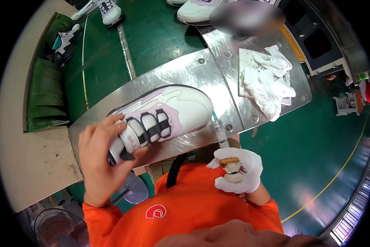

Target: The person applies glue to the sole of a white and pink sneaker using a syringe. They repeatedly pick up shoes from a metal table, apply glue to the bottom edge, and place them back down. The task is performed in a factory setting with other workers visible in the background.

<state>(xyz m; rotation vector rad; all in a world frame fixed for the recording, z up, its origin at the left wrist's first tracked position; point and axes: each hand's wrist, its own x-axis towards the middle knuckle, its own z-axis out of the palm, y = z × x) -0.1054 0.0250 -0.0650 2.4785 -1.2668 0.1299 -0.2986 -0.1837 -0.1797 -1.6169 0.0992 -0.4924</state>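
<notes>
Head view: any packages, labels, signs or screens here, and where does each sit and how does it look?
Shirt emblem: on the chest of the orange shirt, lower centre; a small rounded white-outlined mark.
Shoe tag: by the heel of the white-and-pink shoe under the left hand; small, pinkish.
No packages, signs or screens.

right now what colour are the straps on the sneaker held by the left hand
Black straps across a white and pale pink sneaker, which the bare left hand grips at the heel; head view shows it best.
</notes>
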